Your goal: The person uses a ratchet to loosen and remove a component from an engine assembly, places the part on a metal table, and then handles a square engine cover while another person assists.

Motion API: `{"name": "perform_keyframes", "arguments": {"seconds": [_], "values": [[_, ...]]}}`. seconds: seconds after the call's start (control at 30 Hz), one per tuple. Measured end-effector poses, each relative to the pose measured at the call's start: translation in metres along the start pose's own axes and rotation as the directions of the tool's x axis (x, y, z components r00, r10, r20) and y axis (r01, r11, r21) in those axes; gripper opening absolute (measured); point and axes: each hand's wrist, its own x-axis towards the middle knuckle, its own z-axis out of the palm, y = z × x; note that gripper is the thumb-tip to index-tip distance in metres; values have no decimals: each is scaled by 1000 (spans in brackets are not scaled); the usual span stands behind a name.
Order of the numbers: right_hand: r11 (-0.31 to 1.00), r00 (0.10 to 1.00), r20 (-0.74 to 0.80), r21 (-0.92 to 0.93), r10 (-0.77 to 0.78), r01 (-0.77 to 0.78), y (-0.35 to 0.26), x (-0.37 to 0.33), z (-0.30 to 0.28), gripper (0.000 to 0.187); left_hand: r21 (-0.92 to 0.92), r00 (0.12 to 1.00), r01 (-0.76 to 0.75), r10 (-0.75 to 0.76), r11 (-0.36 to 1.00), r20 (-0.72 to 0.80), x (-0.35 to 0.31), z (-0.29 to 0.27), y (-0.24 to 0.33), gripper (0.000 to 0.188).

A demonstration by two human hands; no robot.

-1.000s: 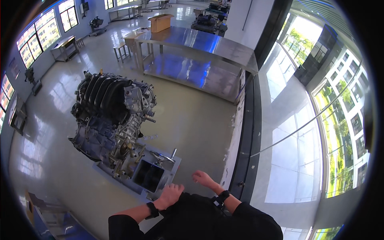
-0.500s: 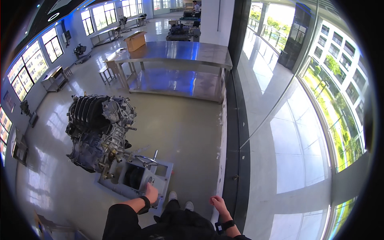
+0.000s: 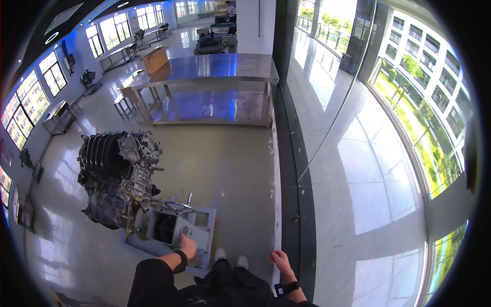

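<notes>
An engine [image 3: 117,174] with a black ribbed intake manifold is mounted on a grey wheeled stand [image 3: 207,217] at my left front. My left hand [image 3: 187,247] is closed at the stand's grey box-shaped housing [image 3: 195,236], its fingers against a small round part on the face; what they grip is hidden. Just beyond it, a metal handwheel [image 3: 179,207] with an upright handle sticks out of the stand. My right hand [image 3: 280,259] hangs to the right of my body, fingers curled in, with nothing visible in it.
A steel two-tier workbench [image 3: 215,69] stands ahead, with an open cardboard box [image 3: 155,60] at its left end. Along my right runs a dark-framed glass partition [image 3: 294,204]. More engines [image 3: 209,43] on stands and a person [image 3: 230,8] are far back.
My view has turned a little to the right, so the engine and workbench sit further left in the picture. Both hands keep nearly the same pose, the left still at the housing.
</notes>
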Motion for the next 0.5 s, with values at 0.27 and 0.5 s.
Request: {"name": "perform_keyframes", "arguments": {"seconds": [0.27, 0.5], "values": [[999, 998, 59, -23, -26, 28, -7, -1, 5, 18, 36, 999, 42, -43, 998, 28, 13, 21, 10, 22], [997, 998, 59, -74, -4, 9, -13, -2, 1, 19, -20, 994, 41, -39, 999, 102, 10, 13, 14, 24]]}}
